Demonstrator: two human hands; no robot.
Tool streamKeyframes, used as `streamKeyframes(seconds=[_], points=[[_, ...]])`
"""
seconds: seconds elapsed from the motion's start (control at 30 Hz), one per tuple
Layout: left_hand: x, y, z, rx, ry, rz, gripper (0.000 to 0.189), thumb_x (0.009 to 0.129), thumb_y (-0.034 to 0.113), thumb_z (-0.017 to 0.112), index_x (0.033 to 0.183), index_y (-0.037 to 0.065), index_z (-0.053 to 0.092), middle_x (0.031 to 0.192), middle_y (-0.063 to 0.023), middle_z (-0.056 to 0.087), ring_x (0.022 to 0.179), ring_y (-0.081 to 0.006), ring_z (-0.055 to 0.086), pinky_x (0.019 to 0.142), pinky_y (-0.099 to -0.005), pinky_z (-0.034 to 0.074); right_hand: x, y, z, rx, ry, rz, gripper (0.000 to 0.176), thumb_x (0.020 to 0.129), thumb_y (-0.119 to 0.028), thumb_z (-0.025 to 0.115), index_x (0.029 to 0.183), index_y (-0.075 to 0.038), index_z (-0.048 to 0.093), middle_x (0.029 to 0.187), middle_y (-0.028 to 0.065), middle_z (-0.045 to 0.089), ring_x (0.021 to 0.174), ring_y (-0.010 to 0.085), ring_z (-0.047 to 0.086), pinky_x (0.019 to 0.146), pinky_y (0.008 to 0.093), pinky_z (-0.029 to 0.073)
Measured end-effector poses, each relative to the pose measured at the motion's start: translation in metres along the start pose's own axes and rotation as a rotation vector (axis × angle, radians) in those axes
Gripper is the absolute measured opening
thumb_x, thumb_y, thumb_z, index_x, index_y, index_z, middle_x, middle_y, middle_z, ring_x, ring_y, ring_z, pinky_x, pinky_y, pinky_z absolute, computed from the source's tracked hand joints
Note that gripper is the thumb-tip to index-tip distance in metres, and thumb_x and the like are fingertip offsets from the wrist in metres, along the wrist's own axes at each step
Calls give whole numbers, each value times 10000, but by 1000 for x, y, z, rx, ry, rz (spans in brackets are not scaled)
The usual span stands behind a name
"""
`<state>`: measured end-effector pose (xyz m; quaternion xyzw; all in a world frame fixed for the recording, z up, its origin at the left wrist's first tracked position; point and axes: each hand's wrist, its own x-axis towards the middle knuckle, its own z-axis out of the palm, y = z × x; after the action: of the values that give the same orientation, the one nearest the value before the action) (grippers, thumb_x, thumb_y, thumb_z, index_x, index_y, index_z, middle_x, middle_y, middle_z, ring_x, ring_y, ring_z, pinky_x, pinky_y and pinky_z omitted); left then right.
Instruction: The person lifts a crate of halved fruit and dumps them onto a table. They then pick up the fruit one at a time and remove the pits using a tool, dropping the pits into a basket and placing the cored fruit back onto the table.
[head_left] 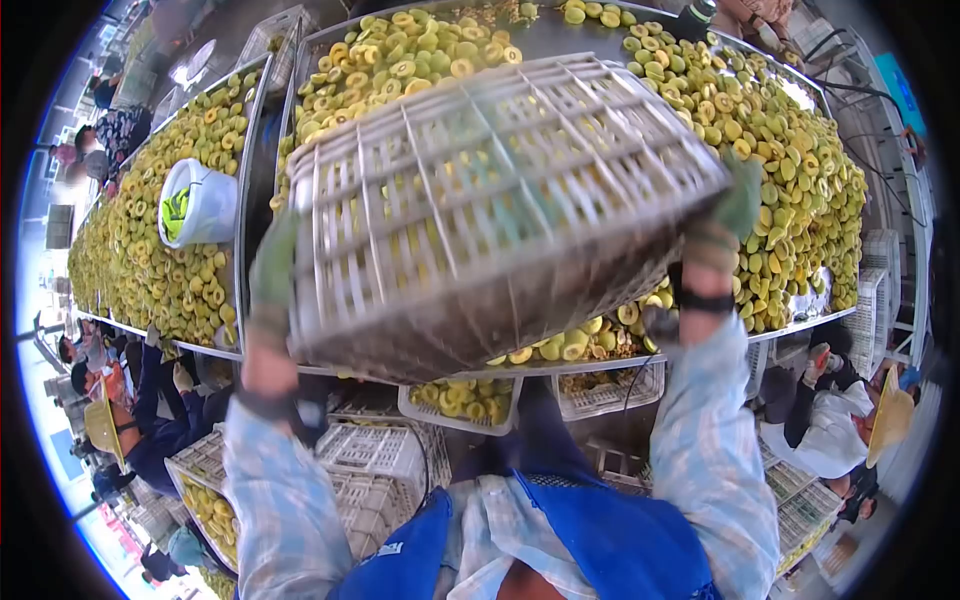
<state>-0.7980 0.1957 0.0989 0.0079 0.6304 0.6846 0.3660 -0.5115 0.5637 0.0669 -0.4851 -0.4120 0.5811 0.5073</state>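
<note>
A large pale slatted plastic crate (500,200) is held up over the fruit on the metal work table, tilted and blurred by motion. My left hand (273,268), in a green glove, is closed on the crate's left end. At its right end, higher up, my right hand (738,205) grips it in a matching green glove. Yellow-green fruit shows through the slats. Around the crate lie heaps of cut yellow-green fruit (780,200), many in halves with hollow centres.
On the left table stands a white bucket (212,208) with something bright green inside. Below the table edge are a small crate of fruit (462,402) and stacked crates (375,455). People in straw hats work at left (150,425) and right (840,420).
</note>
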Motion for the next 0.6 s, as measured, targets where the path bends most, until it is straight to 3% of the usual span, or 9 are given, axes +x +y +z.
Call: streamKeyframes(seconds=[0.1,0.13,0.27,0.3,0.33,0.4,0.47,0.53,0.6], points=[[54,13,-4,-235,-71,-140,512,1012,275,399,1430,-15,351,1307,-114,537,1186,-168,517,985,-313,445,69,16,69,-59,0,-204,380,853,-406,664,729,-48,654,658,19,611,562,131,511,529,267,397],[61,14,-2,-302,-87,-160,513,1012,277,397,1431,-15,350,1305,-114,538,1187,-168,516,984,-314,446,71,15,94,-145,101,-260,431,848,-431,647,770,-8,666,700,32,636,601,138,540,568,284,432],[53,15,5,-489,-90,-91,517,1015,285,390,1432,-16,344,1297,-115,541,1192,-171,513,982,-318,449,103,30,120,-359,29,-229,467,795,-431,607,842,29,677,758,103,681,699,187,610,662,324,478],[35,13,11,-453,-92,9,518,1015,287,388,1433,-16,342,1295,-116,542,1193,-171,513,982,-319,450,88,17,129,-466,79,-268,460,781,-428,597,838,22,679,760,112,685,704,201,620,666,328,481],[13,8,17,-336,-86,155,519,1016,289,386,1433,-16,340,1293,-116,543,1194,-172,512,981,-319,451,103,31,133,-338,73,-231,451,763,-423,591,810,16,683,762,122,685,705,222,630,681,332,488],[-41,-24,23,140,20,499,502,1001,242,455,1431,6,345,1266,-103,553,1204,-179,504,994,-332,443,94,26,132,-383,77,-179,457,757,-419,590,842,20,685,767,127,685,704,219,630,683,330,490],[-68,-77,39,180,201,420,510,934,79,545,1411,17,375,1229,-75,561,1138,-145,523,930,-288,463,111,33,127,-542,87,-181,461,789,-430,625,883,17,687,791,115,686,747,176,622,694,326,490],[-68,-124,14,110,226,334,537,910,31,587,1407,27,385,1239,-54,557,1114,-137,532,928,-277,456,109,30,107,-437,-218,-270,459,836,-408,637,981,27,663,891,106,681,808,148,611,723,302,490],[-58,-127,5,114,176,339,538,908,39,592,1407,30,390,1255,-44,553,1091,-134,539,929,-274,448,90,10,69,-264,-412,-296,462,886,-369,637,1100,39,615,1004,90,654,870,121,593,759,272,486]])
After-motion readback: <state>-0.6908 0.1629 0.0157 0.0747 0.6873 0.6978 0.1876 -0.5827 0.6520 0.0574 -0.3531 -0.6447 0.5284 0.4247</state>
